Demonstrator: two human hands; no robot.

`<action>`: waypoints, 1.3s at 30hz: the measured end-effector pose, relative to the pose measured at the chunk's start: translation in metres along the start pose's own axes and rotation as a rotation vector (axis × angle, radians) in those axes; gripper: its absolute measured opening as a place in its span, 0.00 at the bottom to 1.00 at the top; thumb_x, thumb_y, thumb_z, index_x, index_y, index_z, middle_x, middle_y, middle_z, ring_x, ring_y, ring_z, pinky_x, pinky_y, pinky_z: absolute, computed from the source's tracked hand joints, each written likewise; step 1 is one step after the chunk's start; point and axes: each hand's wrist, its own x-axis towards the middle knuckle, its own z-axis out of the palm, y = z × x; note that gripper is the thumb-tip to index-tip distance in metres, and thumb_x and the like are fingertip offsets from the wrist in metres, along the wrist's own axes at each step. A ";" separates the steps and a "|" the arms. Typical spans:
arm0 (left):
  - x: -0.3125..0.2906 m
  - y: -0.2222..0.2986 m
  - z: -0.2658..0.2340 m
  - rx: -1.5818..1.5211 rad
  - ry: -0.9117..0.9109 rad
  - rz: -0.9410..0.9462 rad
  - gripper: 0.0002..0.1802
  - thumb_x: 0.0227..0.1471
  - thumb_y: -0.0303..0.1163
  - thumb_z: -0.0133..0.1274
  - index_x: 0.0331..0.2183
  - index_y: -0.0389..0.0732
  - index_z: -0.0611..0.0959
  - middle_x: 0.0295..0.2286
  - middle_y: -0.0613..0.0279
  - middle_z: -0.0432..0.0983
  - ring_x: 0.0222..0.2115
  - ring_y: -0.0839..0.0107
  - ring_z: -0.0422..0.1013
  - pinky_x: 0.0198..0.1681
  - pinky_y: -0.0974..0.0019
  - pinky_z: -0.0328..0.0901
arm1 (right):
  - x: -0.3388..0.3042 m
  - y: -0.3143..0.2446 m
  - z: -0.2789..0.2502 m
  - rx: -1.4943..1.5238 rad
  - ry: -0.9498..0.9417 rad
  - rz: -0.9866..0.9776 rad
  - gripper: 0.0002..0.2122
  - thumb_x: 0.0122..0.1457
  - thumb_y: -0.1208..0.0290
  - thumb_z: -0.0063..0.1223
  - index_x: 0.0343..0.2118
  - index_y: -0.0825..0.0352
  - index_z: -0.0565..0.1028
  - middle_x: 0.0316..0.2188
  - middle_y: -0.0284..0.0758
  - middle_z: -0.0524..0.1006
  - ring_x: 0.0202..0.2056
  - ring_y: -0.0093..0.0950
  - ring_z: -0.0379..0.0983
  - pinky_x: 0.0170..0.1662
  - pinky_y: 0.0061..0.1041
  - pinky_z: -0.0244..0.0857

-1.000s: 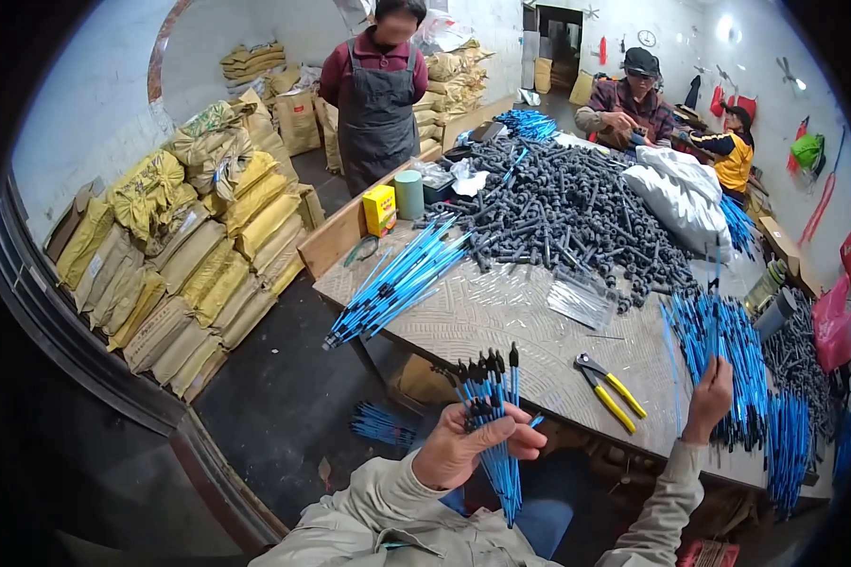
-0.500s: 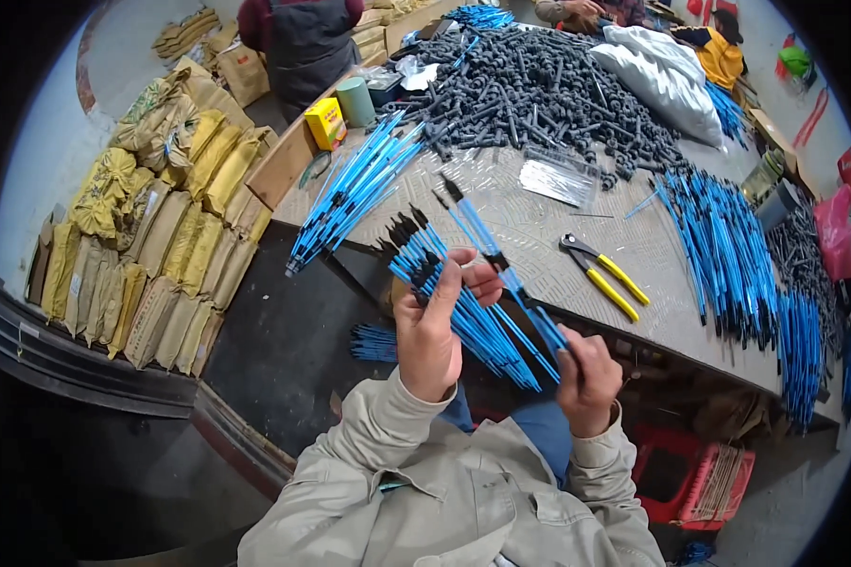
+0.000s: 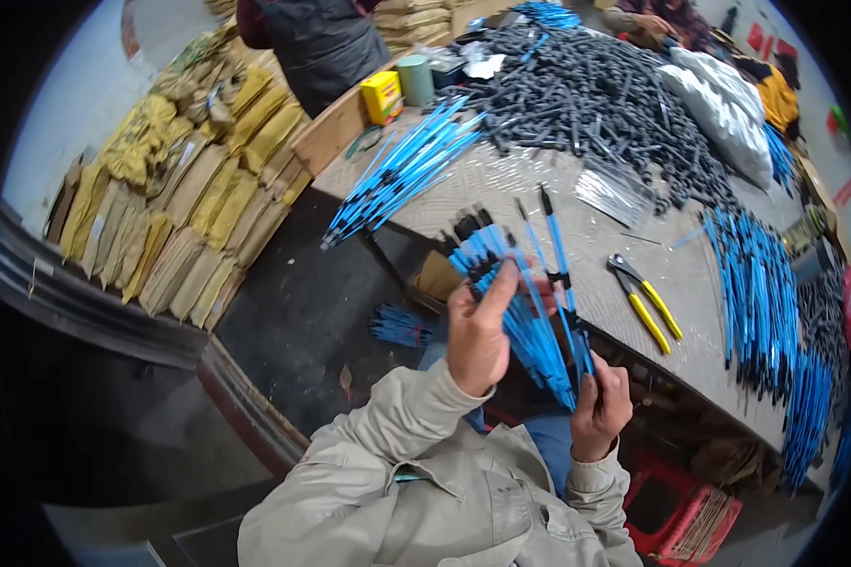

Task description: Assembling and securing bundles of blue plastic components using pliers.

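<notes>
My left hand (image 3: 479, 342) is closed round a bundle of thin blue rods (image 3: 531, 342) with black tips, held slanting in front of my body near the table edge. In my right hand (image 3: 602, 408), pinched at their lower ends, are a couple of blue rods (image 3: 560, 248) with black fittings partway along and black ends. They stand up beside the bundle, close to the left fingers. Whether those fingers touch them, I cannot tell. Pliers with yellow handles (image 3: 654, 314) lie on the table, right of the rods.
On the worktable (image 3: 425, 219) rest a blue rod pile (image 3: 402, 175), a large heap of dark fittings (image 3: 577, 104), a clear bag of pins (image 3: 615, 194) and more rods (image 3: 752, 293). Stacked sacks (image 3: 180, 189) stand left. A co-worker (image 3: 317, 47) stands behind; a red stool (image 3: 676, 510) sits below.
The view has shifted, so the table appears turned. The rods in my right hand now stand more upright, and the bundle remains in my left hand.
</notes>
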 end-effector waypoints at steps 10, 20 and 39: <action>0.003 -0.009 -0.006 0.185 -0.056 0.201 0.09 0.51 0.24 0.52 0.37 0.34 0.78 0.22 0.61 0.75 0.18 0.74 0.68 0.26 0.76 0.65 | -0.013 0.009 0.014 0.097 -0.125 0.224 0.12 0.50 0.82 0.48 0.39 0.71 0.74 0.28 0.37 0.72 0.24 0.27 0.64 0.28 0.20 0.60; -0.010 0.014 -0.005 0.041 -0.407 -0.244 0.07 0.49 0.22 0.52 0.34 0.35 0.78 0.24 0.58 0.76 0.23 0.71 0.71 0.31 0.72 0.67 | 0.023 0.009 -0.011 0.394 -0.040 0.300 0.18 0.42 0.71 0.54 0.40 0.69 0.73 0.46 0.43 0.64 0.49 0.37 0.59 0.54 0.34 0.51; -0.021 -0.028 -0.001 0.383 -0.582 -0.341 0.08 0.44 0.17 0.56 0.30 0.36 0.83 0.25 0.69 0.76 0.25 0.84 0.65 0.30 0.82 0.63 | 0.060 -0.019 -0.016 0.282 -0.109 0.117 0.05 0.43 0.76 0.57 0.26 0.64 0.78 0.44 0.40 0.71 0.55 0.38 0.56 0.58 0.39 0.47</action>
